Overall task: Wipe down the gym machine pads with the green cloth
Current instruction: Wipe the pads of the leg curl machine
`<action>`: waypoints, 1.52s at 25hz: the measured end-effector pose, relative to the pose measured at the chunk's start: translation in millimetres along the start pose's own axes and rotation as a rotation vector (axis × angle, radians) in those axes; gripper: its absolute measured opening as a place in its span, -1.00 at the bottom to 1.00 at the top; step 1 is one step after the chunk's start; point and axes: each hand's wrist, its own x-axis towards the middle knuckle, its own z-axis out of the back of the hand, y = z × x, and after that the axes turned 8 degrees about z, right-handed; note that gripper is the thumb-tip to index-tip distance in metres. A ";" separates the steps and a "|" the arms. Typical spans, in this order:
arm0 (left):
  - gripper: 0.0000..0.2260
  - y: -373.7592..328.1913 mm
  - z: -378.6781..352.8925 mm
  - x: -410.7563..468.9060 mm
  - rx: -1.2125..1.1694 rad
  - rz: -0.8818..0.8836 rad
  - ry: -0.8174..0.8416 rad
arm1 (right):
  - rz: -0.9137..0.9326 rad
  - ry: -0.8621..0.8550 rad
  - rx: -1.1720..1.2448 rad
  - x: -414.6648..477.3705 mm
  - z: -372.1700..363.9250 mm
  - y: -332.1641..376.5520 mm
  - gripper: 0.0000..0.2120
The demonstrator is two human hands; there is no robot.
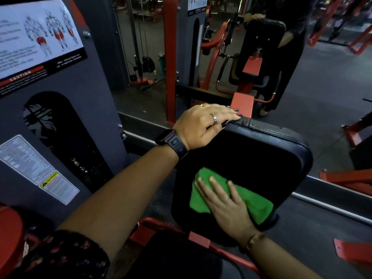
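Note:
A black padded back rest (pixel 261 154) of a gym machine stands in front of me, tilted. The green cloth (pixel 259 206) lies flat on its lower part. My right hand (pixel 225 200) presses on the cloth with straight, spread fingers. My left hand (pixel 203 125), with rings and a dark watch on the wrist, rests over the pad's top left corner; its fingers drape over the upper edge.
A grey weight-stack cover (pixel 66 109) with instruction labels stands close on the left. Red frame bars (pixel 201 240) run below the pad. A mirror (pixel 261 57) behind reflects the machine and a person in dark clothes. Dark floor lies to the right.

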 end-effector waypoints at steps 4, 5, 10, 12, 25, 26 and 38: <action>-0.71 -0.7 -0.3 1.3 0.001 -0.008 -0.004 | -0.065 -0.074 0.064 61.1 -1.0 8.7 -0.53; -0.71 -0.4 -0.6 1.0 0.000 -0.019 -0.009 | 0.030 0.006 0.009 59.6 -8.5 22.5 -0.53; -0.70 -0.5 -4.5 -1.9 0.012 0.015 -0.068 | 0.235 0.085 0.053 -8.9 -17.2 20.7 -0.48; -0.70 -0.6 -5.7 -1.5 0.026 0.010 -0.077 | 0.079 -0.013 0.099 13.0 -3.5 3.5 -0.50; -0.72 0.4 -7.4 -1.8 0.051 -0.035 -0.139 | -0.017 -0.279 0.237 54.2 -5.8 5.7 -0.72; -0.72 0.2 -7.1 -2.5 0.053 -0.036 -0.136 | 0.015 -0.252 0.228 66.4 -8.1 15.2 -0.71; -0.69 -0.3 -7.6 -3.0 0.060 -0.026 -0.138 | 0.115 0.030 0.069 35.0 -22.2 45.4 -0.29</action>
